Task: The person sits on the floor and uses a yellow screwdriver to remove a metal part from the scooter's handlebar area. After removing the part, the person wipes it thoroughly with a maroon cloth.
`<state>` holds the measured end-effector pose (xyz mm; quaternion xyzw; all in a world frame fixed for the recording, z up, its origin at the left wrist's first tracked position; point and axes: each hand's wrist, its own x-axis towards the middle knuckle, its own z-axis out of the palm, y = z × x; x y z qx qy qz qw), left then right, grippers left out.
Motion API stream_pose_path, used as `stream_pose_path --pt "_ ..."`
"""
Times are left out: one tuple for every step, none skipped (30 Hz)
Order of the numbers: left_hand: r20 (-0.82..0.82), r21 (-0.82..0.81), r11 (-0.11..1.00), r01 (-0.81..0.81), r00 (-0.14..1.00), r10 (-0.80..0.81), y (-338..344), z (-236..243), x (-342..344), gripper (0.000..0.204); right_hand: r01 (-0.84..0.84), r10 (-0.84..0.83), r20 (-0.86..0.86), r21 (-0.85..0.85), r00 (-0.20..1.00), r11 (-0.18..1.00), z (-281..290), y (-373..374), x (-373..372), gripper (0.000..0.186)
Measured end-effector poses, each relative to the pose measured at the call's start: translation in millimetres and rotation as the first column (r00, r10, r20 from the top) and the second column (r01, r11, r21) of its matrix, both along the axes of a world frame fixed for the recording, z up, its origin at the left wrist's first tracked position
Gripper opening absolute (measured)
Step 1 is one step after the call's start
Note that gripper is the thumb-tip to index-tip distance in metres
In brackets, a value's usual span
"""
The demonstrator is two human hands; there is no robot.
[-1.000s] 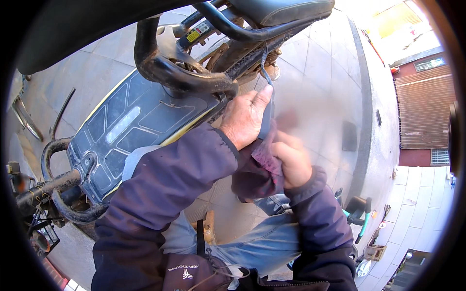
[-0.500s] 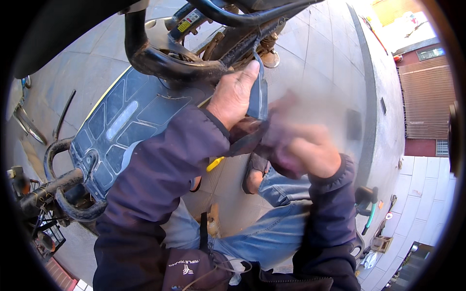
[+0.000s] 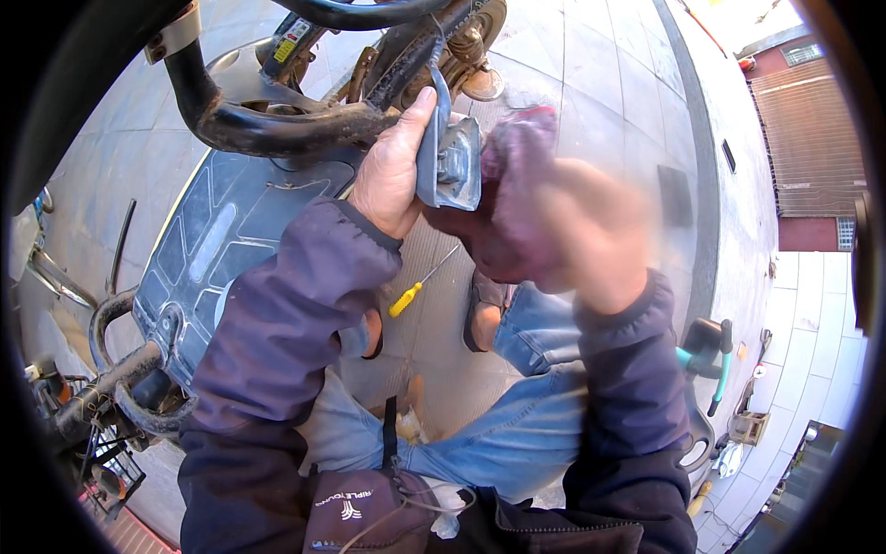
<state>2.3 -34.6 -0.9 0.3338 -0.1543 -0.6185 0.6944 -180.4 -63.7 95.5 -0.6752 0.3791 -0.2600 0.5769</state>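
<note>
My left hand [image 3: 390,175] grips a blue-grey part [image 3: 460,166] with a flat outer face, a hollow worn inner side and a narrow stem running up to the black tube frame [image 3: 286,129] of a vehicle. The thumb lies along its top. A purplish-red rag [image 3: 512,208] hangs bunched beside the part, its left edge close to it. My right hand [image 3: 604,231], smeared by motion, has hold of the rag. Whether the cloth touches the part's inner side I cannot tell. Below, a yellow-handled screwdriver [image 3: 406,300] lies on the floor between my feet.
To the left lies a dark blue ribbed footboard [image 3: 235,231], with bent black tubes [image 3: 152,406] at its near end. A low concrete edge [image 3: 711,185] runs along the right. Beyond my right arm stand a black-and-teal object [image 3: 706,355] and a small wooden box [image 3: 748,427].
The part has turned so its hollow inner side faces me. My right hand and the rag remain beside it, still blurred. The view has shifted, showing the screwdriver fully.
</note>
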Motion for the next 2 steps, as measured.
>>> stream_pose_path --pt "0.016 0.01 1.0 -0.007 1.0 0.007 -0.5 -0.3 -0.2 0.046 -0.011 0.015 0.041 -0.097 0.999 0.995 -2.9 5.6 4.7 0.02" --pt "0.031 -0.005 1.0 0.01 0.999 -0.009 -0.5 0.5 -0.9 0.048 -0.023 0.015 -0.057 -0.144 0.998 0.989 -6.0 6.6 5.1 0.021"
